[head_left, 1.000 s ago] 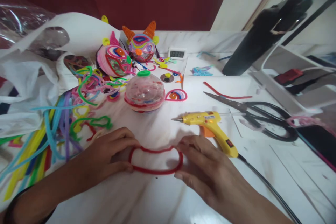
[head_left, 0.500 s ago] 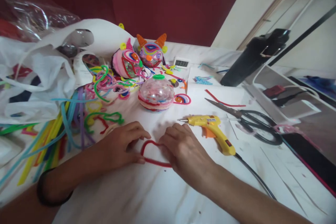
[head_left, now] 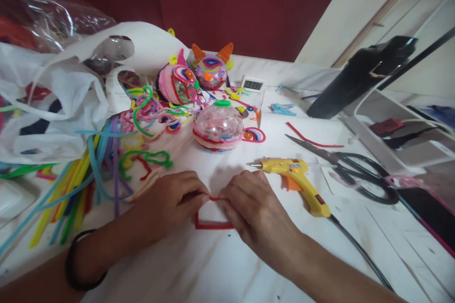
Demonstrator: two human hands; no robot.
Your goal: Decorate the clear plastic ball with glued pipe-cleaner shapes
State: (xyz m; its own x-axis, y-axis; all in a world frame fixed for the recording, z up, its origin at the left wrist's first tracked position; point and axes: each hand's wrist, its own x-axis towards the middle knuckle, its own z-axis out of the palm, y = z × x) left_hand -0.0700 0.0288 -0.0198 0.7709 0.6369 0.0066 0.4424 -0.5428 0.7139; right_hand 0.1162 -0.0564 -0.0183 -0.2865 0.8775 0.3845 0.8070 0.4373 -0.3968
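A red pipe cleaner [head_left: 216,226], bent with a square corner at its lower left, lies between my hands on the white marbled table. My left hand [head_left: 181,196] pinches its upper stretch between thumb and forefinger. Close beside it, my right hand [head_left: 247,201] is closed on the same pipe cleaner and hides its right side. Just beyond my hands sits a clear round ball [head_left: 218,125] wrapped low down in pink and red, with a green disc [head_left: 222,103] on top. An eye-shaped pipe-cleaner piece [head_left: 253,135] lies against its right side.
A yellow glue gun [head_left: 298,175] and black-handled scissors [head_left: 341,158] lie to the right, near a black bottle [head_left: 359,80]. Loose pipe cleaners [head_left: 76,184] and a white bag [head_left: 53,104] crowd the left. Two decorated balls [head_left: 212,73] and a digital timer [head_left: 252,85] stand behind.
The red pipe cleaner's rounded bend has become a sharp corner. My left hand has closed on its upper stretch, nearer my right hand. The whole view has shifted slightly.
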